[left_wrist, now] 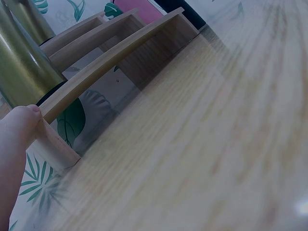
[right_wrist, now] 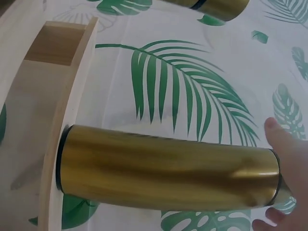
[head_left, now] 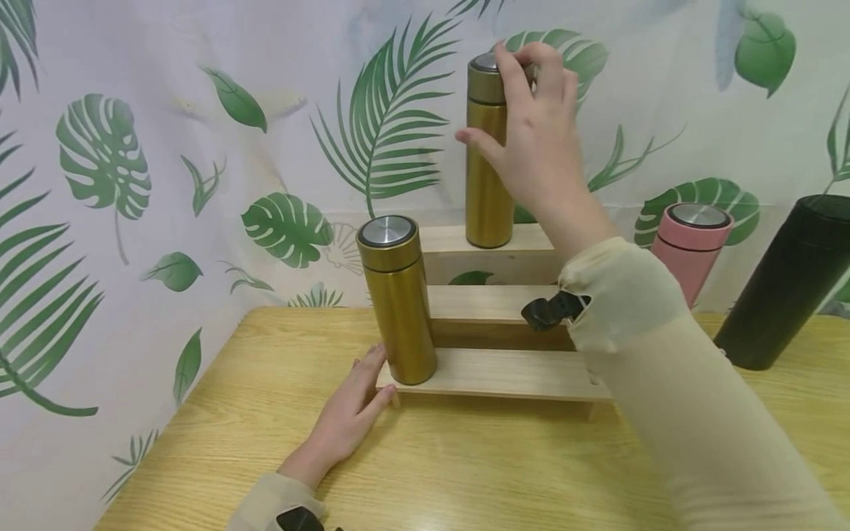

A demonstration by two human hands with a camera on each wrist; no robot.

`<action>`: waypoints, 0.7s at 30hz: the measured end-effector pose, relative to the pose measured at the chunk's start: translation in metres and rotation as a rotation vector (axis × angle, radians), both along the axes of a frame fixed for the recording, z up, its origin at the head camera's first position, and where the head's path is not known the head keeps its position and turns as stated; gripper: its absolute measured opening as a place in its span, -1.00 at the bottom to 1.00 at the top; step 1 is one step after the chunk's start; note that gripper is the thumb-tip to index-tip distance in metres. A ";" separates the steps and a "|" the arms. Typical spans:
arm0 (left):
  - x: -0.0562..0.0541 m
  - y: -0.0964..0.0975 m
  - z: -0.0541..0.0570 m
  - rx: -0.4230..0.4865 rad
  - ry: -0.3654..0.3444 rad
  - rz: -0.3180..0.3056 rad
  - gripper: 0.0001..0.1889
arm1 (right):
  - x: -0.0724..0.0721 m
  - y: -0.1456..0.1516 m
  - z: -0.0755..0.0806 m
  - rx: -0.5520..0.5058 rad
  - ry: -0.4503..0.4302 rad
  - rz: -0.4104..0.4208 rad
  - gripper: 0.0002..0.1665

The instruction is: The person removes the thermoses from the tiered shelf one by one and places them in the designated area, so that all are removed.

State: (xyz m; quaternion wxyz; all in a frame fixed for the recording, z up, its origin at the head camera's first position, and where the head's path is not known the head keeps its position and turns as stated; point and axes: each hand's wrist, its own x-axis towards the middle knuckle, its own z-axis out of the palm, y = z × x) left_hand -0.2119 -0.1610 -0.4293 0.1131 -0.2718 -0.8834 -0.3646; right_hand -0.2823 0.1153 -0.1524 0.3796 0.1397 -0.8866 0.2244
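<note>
The shelf (head_left: 505,369) is seemingly steadied by the left hand (head_left: 347,413), fingers straight. Under the right hand (head_left: 541,136), fingers spread, a flask (head_left: 486,195) is stood upright.

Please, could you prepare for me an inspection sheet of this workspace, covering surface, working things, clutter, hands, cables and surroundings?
Surface: wood-grain table, bearing a three-tier wooden stand; no spill seen.
Job's things: lower gold bottle, upright at the left end of the lowest tier; upper gold bottle, upright on the top tier.
Clutter: no litter seen; pink bottle and black bottle are to the right of the stand.
Hands: left hand touches the left end of the lowest tier; right hand is at the top of the upper gold bottle, thumb extended; a firm hold cannot be confirmed.
Cables: nothing seen.
Surroundings: leaf-print backdrop behind the table.
</note>
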 end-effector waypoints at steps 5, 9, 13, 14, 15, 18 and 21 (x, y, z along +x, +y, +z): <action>0.000 0.000 0.000 0.004 -0.007 0.005 -0.37 | 0.012 -0.002 -0.007 -0.163 0.051 0.060 -0.02; 0.000 0.000 -0.001 0.004 -0.008 0.002 -0.37 | 0.019 0.000 -0.017 -0.284 0.130 0.135 -0.08; 0.000 0.000 -0.001 0.010 0.004 -0.008 -0.37 | 0.028 0.005 -0.026 -0.399 0.143 0.175 -0.01; -0.001 0.000 -0.001 0.009 0.005 -0.009 -0.37 | 0.031 0.006 -0.027 -0.424 0.136 0.185 0.02; -0.001 0.000 -0.001 0.008 0.006 -0.008 -0.37 | 0.035 0.007 -0.028 -0.440 0.129 0.191 0.05; 0.000 0.000 -0.001 0.004 0.003 -0.003 -0.37 | 0.044 0.010 -0.033 -0.485 0.135 0.230 0.04; 0.000 0.000 -0.001 0.002 0.002 0.001 -0.37 | 0.055 0.012 -0.036 -0.533 0.176 0.261 0.02</action>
